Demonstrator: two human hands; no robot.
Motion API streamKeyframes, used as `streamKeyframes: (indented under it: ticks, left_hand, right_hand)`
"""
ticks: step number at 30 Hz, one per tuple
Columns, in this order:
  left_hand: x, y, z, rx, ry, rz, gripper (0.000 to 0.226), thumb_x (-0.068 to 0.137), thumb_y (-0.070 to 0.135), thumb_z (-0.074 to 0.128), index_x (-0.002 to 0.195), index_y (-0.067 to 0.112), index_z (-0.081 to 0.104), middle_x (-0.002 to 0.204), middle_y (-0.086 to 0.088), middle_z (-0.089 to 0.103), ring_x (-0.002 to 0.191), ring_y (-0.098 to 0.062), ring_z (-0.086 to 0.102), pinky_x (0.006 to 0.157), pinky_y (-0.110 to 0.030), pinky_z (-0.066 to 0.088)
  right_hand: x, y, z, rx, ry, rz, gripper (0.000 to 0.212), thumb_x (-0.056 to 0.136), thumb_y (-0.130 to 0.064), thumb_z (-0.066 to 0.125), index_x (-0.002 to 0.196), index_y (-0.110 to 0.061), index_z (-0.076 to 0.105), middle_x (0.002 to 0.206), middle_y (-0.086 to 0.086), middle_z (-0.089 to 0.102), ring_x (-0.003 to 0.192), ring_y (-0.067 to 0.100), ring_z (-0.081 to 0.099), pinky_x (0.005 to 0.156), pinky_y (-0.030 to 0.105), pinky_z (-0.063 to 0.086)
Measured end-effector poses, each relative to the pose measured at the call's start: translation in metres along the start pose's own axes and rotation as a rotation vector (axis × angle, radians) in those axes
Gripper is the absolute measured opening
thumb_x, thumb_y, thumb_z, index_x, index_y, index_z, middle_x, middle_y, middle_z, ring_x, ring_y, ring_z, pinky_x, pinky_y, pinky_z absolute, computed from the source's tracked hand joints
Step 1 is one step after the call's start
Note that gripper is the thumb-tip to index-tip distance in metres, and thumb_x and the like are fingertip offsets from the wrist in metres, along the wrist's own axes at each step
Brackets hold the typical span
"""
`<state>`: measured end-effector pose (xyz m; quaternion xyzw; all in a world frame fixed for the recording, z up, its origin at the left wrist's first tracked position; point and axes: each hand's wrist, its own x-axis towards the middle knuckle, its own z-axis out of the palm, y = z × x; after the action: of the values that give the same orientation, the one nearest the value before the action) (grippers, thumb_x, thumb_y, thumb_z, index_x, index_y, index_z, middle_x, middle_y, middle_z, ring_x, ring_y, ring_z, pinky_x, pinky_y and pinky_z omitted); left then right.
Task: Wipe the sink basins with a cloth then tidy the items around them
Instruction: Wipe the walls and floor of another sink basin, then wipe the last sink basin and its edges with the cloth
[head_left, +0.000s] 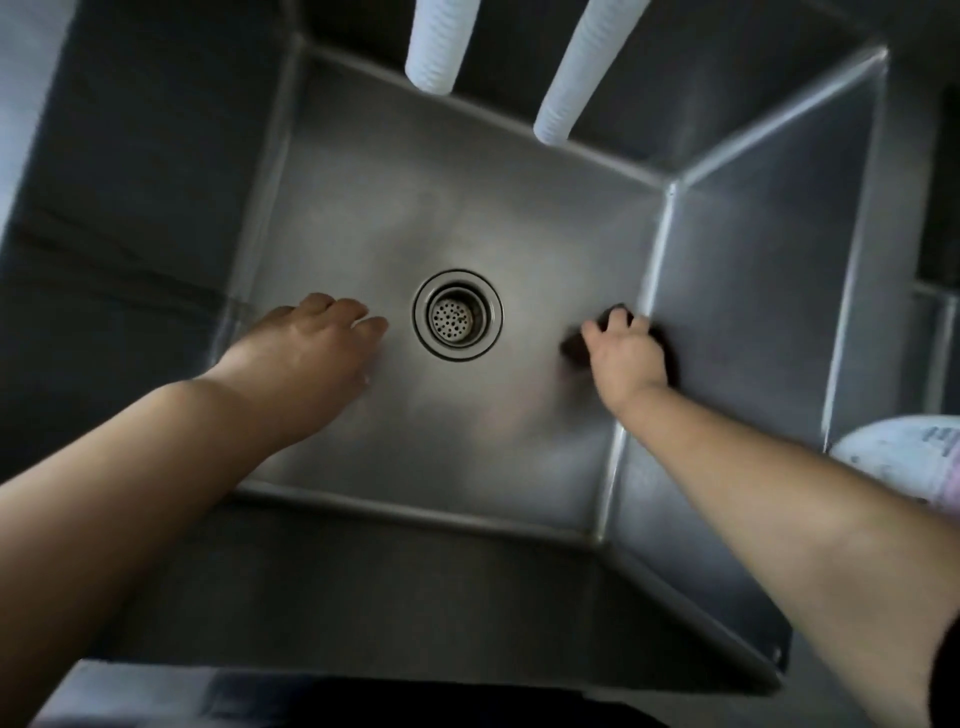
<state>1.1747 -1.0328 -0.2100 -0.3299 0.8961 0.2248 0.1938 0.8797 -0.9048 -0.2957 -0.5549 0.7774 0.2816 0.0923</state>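
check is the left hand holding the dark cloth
No, the left hand lies flat and empty; the right hand grips the dark cloth.

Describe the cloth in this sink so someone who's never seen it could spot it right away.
Start at the round drain in the middle of the steel sink floor. Go right toward the basin's right wall, where the right hand presses down. The cloth is the dark wad gripped under that hand, the only dark soft thing on the shiny metal.

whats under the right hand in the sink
A dark cloth lies under the right hand, against the basin floor by the right wall. Only its blurred edges show; the hand covers the rest.
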Motion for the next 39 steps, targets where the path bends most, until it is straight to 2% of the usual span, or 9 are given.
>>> streamKeyframes:
  ticks: [5,9,15,19,23,25,28,35,39]
  left_hand:
    - [-0.023,-0.007,-0.009,-0.004,0.003,0.010,0.050,0.088,0.020,0.058,0.135,0.010,0.048,0.133,-0.014,0.051,0.121,-0.036,0.046,0.097,-0.049,0.043]
    - [-0.041,-0.012,-0.020,-0.014,-0.004,0.015,0.052,0.091,0.024,0.054,0.140,0.015,0.042,0.141,-0.008,0.043,0.129,-0.030,0.040,0.101,-0.042,0.039]
    - [-0.061,-0.029,-0.040,0.059,0.001,0.037,0.050,0.093,0.028,0.048,0.141,0.022,0.035,0.144,-0.001,0.036,0.131,-0.024,0.036,0.098,-0.037,0.041]
    - [-0.076,-0.044,-0.050,0.122,0.088,0.097,0.042,0.082,0.021,0.061,0.123,0.013,0.057,0.122,-0.010,0.058,0.110,-0.032,0.056,0.083,-0.043,0.050]
    - [-0.094,-0.057,-0.062,0.213,0.122,0.150,0.033,0.063,0.017,0.076,0.095,0.011,0.070,0.086,-0.009,0.069,0.075,-0.032,0.066,0.060,-0.038,0.054]
    - [-0.107,-0.061,-0.072,0.251,0.176,0.153,0.024,0.067,0.018,0.064,0.090,0.012,0.071,0.082,-0.007,0.068,0.072,-0.031,0.065,0.058,-0.036,0.053]
    - [-0.128,-0.069,-0.079,0.251,0.216,0.122,0.037,0.071,0.019,0.038,0.088,0.014,0.070,0.083,-0.005,0.068,0.072,-0.030,0.065,0.060,-0.035,0.055]
    - [-0.185,-0.058,-0.090,0.204,0.273,-0.023,0.028,0.052,0.013,0.081,0.078,0.015,0.069,0.078,-0.003,0.068,0.066,-0.028,0.066,0.058,-0.033,0.053]
    - [-0.227,-0.045,-0.090,0.151,0.315,-0.110,0.026,0.072,0.026,0.049,0.082,0.015,0.070,0.080,-0.003,0.070,0.070,-0.028,0.068,0.058,-0.035,0.056]
  right_hand:
    - [-0.078,-0.025,0.016,-0.039,-0.274,-0.130,0.038,0.092,-0.002,0.037,0.129,-0.013,0.042,0.129,0.020,0.040,0.115,0.039,0.043,0.080,0.038,0.048]
    - [-0.125,-0.041,0.031,0.015,-0.479,-0.204,0.046,0.092,-0.002,0.042,0.136,-0.012,0.035,0.136,0.019,0.037,0.121,0.037,0.043,0.101,0.039,0.037]
    - [-0.138,-0.054,0.016,0.292,-0.678,-0.248,0.033,0.089,-0.006,0.049,0.121,-0.012,0.046,0.126,0.015,0.049,0.115,0.028,0.051,0.087,0.027,0.038]
    - [-0.130,-0.087,-0.018,0.492,-0.721,-0.287,0.019,0.086,-0.007,0.053,0.094,-0.024,0.055,0.109,0.009,0.061,0.098,0.022,0.056,0.072,0.025,0.035]
    - [-0.121,-0.141,-0.056,0.791,-0.595,-0.248,0.038,0.079,-0.003,0.060,0.115,-0.013,0.062,0.118,0.006,0.064,0.111,0.019,0.058,0.089,0.023,0.044]
    - [-0.117,-0.164,-0.087,0.926,-0.480,-0.208,0.035,0.078,-0.002,0.060,0.111,-0.014,0.064,0.111,0.006,0.067,0.104,0.021,0.061,0.084,0.024,0.047]
    - [-0.114,-0.184,-0.134,1.006,-0.340,-0.166,0.028,0.076,-0.002,0.055,0.101,-0.016,0.059,0.096,0.007,0.065,0.086,0.027,0.064,0.068,0.034,0.051]
    - [-0.139,-0.173,-0.199,1.116,-0.104,-0.046,0.039,0.067,-0.007,0.055,0.097,-0.032,0.057,0.086,-0.002,0.065,0.077,0.025,0.065,0.068,0.039,0.055]
    - [-0.169,-0.152,-0.232,1.203,-0.045,-0.030,0.038,0.071,-0.001,0.053,0.088,-0.034,0.056,0.076,0.003,0.065,0.054,0.021,0.064,0.045,0.033,0.053]
